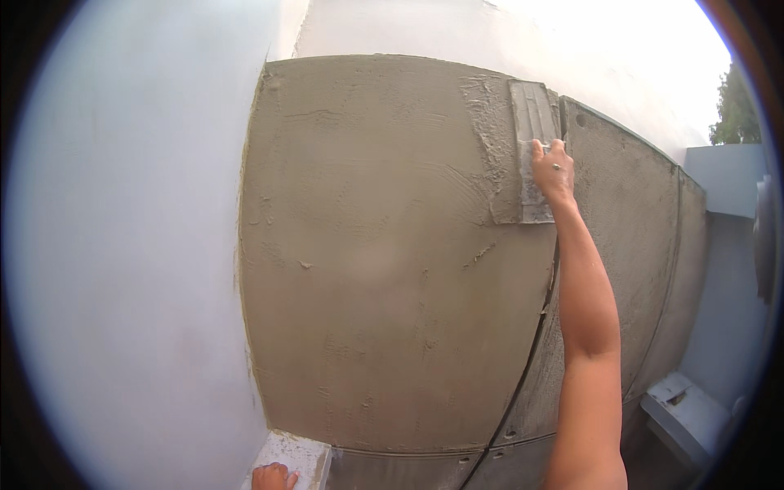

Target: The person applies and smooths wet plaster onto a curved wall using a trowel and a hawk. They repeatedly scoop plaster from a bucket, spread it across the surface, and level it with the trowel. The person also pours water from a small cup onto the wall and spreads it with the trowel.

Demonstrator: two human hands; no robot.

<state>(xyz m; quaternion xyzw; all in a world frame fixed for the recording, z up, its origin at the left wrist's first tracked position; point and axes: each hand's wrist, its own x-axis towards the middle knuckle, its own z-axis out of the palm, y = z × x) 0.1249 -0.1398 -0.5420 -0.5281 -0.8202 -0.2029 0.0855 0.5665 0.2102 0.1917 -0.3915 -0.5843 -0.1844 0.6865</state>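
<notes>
My right arm reaches up, and my right hand (555, 170) is closed around the handle of a long rectangular plastering trowel (535, 114). The trowel stands upright with its blade against the upper right of a freshly coated panel of wet grey-brown plaster (384, 245). A rough ridge of plaster (490, 155) runs along the blade's left side. Its handle is mostly hidden by my fingers. At the lower left, my left hand (275, 477) has its fingers curled over a white ledge (304, 451); only the fingers and knuckles show.
A smooth pale wall (147, 245) borders the plaster on the left. Right of a dark joint (531, 351) are rough grey panels (625, 220). A white wall (490, 33) rises above. Another white ledge (690, 416) juts out at the lower right, and a tree (735, 106) shows beyond.
</notes>
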